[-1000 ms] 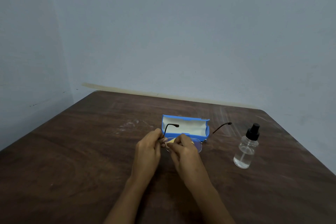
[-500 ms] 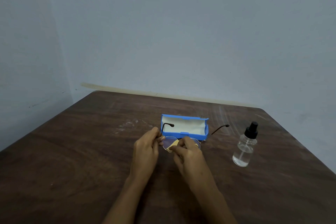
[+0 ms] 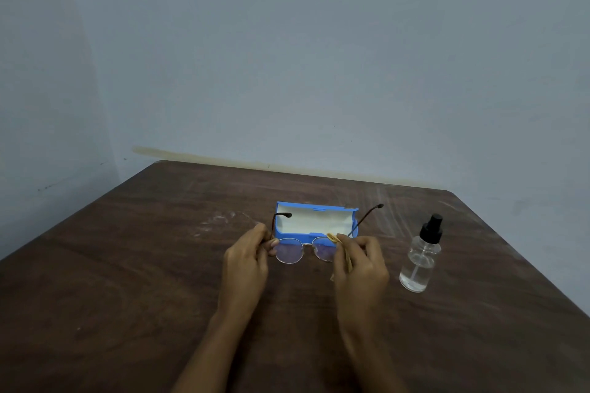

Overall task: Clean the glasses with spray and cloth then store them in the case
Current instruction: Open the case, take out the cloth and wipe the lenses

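Thin-rimmed round glasses with dark temple arms hang just above the brown table, in front of the open blue case with its cream lining. My left hand pinches the frame at its left hinge. My right hand pinches a small yellow cloth against the right lens, which it partly covers. Both temple arms are unfolded and point away from me. A clear spray bottle with a black nozzle stands upright to the right of my right hand, apart from it.
The table's back edge meets a pale blue-grey wall. Its right edge slants down past the bottle. Whitish scuff marks lie left of the case.
My right hand moved with the cloth from the left lens across to the right lens. The left lens now shows uncovered. My left hand kept its hold.
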Demonstrator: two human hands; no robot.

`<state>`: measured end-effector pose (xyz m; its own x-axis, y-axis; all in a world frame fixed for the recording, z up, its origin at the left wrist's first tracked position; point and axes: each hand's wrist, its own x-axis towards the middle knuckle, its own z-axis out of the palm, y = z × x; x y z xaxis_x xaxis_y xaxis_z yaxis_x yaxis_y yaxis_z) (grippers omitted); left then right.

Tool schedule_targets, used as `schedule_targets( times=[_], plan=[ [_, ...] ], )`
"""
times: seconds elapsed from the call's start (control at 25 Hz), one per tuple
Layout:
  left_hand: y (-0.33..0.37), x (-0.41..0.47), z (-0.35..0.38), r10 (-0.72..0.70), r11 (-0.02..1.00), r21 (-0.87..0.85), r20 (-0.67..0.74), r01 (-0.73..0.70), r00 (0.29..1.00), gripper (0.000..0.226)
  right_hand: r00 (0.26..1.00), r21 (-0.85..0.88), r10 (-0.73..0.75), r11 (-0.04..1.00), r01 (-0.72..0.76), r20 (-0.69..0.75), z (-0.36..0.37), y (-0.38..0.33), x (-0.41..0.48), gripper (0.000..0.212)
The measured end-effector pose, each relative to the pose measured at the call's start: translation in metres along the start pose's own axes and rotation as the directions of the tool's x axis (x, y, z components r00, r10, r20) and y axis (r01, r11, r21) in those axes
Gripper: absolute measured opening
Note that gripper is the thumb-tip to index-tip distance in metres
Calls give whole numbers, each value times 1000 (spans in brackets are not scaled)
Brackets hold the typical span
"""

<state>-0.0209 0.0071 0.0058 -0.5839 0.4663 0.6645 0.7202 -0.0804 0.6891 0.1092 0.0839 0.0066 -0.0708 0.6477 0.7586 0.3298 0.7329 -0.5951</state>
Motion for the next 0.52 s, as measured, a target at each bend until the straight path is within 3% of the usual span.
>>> schedule_targets(
  times=[0.12, 0.24, 0.36, 0.52],
  plan=[
    [-1, -1, -1, -2, 1000, 15, -11, 2, 1000, 21, 999, -55, 42, 998, -42, 3, 3, 2, 0, 19],
    [1, -1, 0, -11, 1000, 11, -6, 11, 1000, 26, 998, -126, -11, 992, 19, 67, 4, 3, -1, 13],
    [3, -2, 0, -4, 1000, -21, -5, 4, 1000, 21, 983, -177, -28, 982, 60, 181, 7, 4, -5, 9],
    [5, -3, -2, 67, 998, -15, 16, -67, 998, 15, 979, -204, 19, 979, 23, 201, 10, 2, -3, 5]
  ],
)
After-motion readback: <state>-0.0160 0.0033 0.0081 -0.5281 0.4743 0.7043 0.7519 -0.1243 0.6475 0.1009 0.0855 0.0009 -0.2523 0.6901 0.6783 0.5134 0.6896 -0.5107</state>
